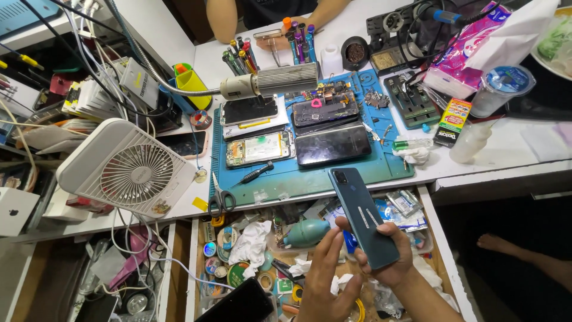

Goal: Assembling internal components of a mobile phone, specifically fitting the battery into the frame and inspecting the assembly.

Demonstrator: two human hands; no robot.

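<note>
Bright even overhead light on the white worktable (512, 149), sharp focus mid-frame, glare streaks on the glossy black phone screens on the blue silicone repair mat (310, 176), dark floor lower right, wide-angle bowing at edges, slight corner softness

A phone repair workshop. Opened phones (260, 148) lie on a blue work mat (333, 176) mid-bench. Screwdrivers (238, 56) and a soldering station (396, 36) stand along the far edge.

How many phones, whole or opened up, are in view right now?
At least 7: one teal phone in the right hand; four on the blue mat; one left of the mat; one dark one at the bottom edge. More may hide in the clutter.
</note>
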